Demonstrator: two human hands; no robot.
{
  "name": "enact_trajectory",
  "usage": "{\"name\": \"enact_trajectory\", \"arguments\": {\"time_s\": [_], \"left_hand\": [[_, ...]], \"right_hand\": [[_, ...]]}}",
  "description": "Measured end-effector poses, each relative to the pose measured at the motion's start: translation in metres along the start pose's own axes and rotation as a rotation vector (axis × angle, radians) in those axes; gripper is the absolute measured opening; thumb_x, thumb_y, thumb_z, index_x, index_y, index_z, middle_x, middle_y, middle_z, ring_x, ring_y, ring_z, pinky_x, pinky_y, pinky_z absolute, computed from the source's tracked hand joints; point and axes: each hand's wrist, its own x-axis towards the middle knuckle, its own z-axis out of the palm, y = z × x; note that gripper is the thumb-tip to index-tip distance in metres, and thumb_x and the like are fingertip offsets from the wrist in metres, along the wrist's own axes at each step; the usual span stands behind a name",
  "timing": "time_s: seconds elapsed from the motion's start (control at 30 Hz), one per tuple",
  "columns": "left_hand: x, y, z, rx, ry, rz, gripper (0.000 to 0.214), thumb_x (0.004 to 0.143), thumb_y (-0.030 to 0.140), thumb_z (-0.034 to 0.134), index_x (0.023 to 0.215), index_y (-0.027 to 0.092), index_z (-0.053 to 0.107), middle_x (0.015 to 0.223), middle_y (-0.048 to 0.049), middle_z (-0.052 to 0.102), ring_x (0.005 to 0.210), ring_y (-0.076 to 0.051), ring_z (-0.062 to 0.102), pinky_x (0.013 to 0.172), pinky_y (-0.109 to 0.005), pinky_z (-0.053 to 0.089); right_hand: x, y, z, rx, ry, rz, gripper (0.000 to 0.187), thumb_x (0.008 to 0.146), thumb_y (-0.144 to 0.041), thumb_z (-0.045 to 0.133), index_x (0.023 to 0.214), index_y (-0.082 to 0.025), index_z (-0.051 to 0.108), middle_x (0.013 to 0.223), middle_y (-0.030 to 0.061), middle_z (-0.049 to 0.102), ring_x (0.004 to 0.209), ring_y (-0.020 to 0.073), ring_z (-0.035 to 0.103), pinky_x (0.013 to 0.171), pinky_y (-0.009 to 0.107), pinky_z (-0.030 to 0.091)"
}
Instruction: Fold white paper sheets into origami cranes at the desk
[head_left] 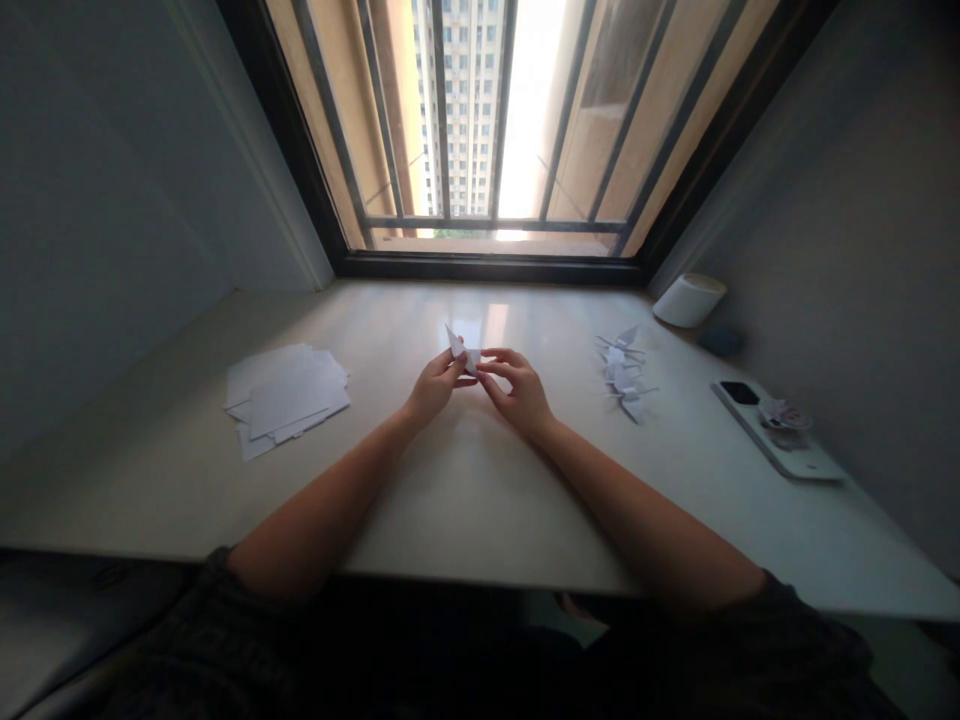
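One left hand [433, 390], one right hand [521, 392], one folded paper [459, 350] between them, one paper stack [289, 392], one pile of paper cranes [622, 372], one phone [772, 430], one white cylinder [690, 300]

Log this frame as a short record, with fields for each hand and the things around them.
Held item: white folded paper piece, pointed, between both hands
Left hand: pinching it
Right hand: fingertips on it
Left of hands: loose stack of white rectangular paper sheets
Right of hands: pile of small white folded paper cranes
Far right: white smartphone with black camera patch
Surface: pale smooth desktop
Beyond: dark-framed barred window
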Motion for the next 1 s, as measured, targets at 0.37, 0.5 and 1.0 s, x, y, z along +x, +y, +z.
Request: {"name": "enact_trajectory", "arguments": {"time_s": [0.37,0.5,1.0], "left_hand": [[-0.004,0.003,0.003,0.169,0.030,0.072,0.069,0.075,0.044,0.070,0.135,0.021,0.046,0.123,-0.0126,0.060,0.090,-0.019,0.064,0.070,-0.028,0.056],[-0.004,0.006,0.001,0.208,0.025,0.101,0.067,0.074,0.044,0.072,0.132,0.020,0.048,0.124,-0.0123,0.060,0.089,-0.018,0.065,0.068,-0.025,0.054],[-0.007,0.016,0.005,0.157,0.033,0.048,0.057,0.072,0.043,0.072,0.119,0.014,0.058,0.094,-0.0076,0.067,0.080,-0.016,0.065,0.069,-0.027,0.052]], "right_hand": [[0.002,-0.003,-0.001,0.256,0.043,0.203,0.018,0.077,-0.040,0.069,0.080,-0.023,0.073,0.091,0.0054,0.068,0.083,0.0180,0.064,0.064,0.031,0.051],[0.004,-0.001,-0.001,0.342,0.001,0.303,0.027,0.072,-0.048,0.071,0.076,-0.021,0.072,0.089,0.0057,0.067,0.080,0.0170,0.064,0.062,0.028,0.050],[0.004,0.005,0.004,0.541,-0.009,0.445,0.032,0.071,-0.052,0.070,0.076,-0.020,0.068,0.072,0.0013,0.066,0.068,0.0148,0.059,0.064,0.029,0.049]]}}
